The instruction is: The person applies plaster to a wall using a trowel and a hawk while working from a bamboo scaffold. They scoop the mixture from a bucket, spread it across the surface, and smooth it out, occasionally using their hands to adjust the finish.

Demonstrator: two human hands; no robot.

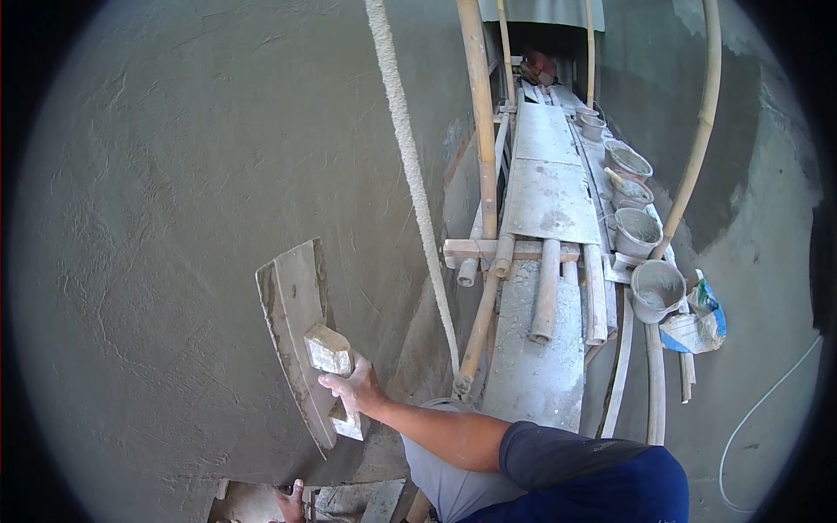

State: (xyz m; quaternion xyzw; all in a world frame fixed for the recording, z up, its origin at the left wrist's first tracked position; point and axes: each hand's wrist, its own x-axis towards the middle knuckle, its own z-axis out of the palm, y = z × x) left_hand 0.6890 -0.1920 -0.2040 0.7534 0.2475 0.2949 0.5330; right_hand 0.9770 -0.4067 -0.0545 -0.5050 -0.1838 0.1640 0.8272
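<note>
My right hand (353, 390) grips the pale, mortar-caked handle of a long plastering float (301, 292). Its flat blade lies against the grey plastered wall (174, 218), slightly tilted, with a ridge of mortar along its edges. At the bottom edge, partly cut off, my left hand (291, 503) shows a raised thumb and curled fingers. A small dark thing is beside those fingers, too hidden to name. My right forearm crosses above light grey trousers (449, 475). A mortar-crusted rope (405, 139) hangs between the wall and the scaffold.
Bamboo poles (479, 122) (697, 148) frame a scaffold walkway of boards (549, 187). Several buckets of mortar, including a near bucket (657, 291), line its right side by a torn sack (697, 322). Another person (539, 68) is at the far end. A thin cable (741, 423) hangs at right.
</note>
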